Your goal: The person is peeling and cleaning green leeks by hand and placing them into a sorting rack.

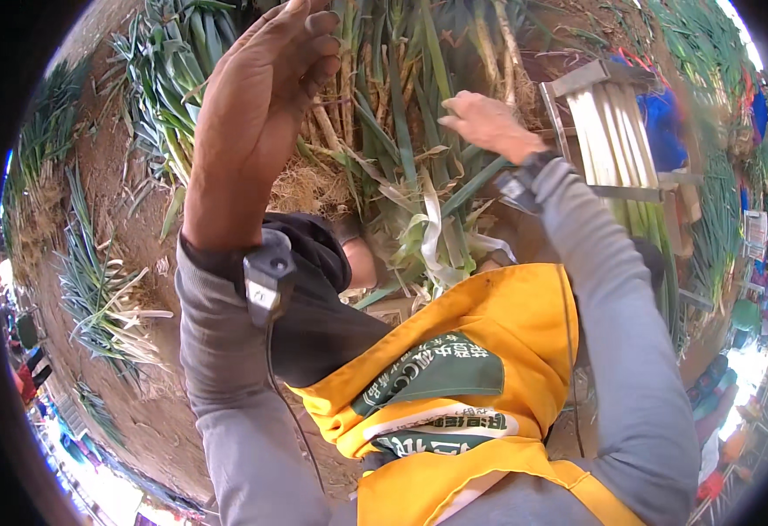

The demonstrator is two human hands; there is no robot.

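Nearest the camera, a bright yellow fabric apron with green printed patches [454, 377] covers the lap, framed by grey sleeves. The left hand [257, 114] is raised high, fingers loosely curled and relaxed, gripping nothing; its fingertips hover just beside the pile of long green onions with dry, straw-coloured roots [384, 149]. A small grey wrist-worn device with a cable [268, 276] sits at that cuff. The right hand [487, 123] reaches into the same pile, fingers bent down among the leaves; whether they close on a stalk cannot be told. Just right of it stands a grey metal frame holding trimmed white onion stalks side by side [612, 131]. Beyond, bare brown soil [130, 228] lies open to the left, strewn with loose bundles of green leaves [103, 298].
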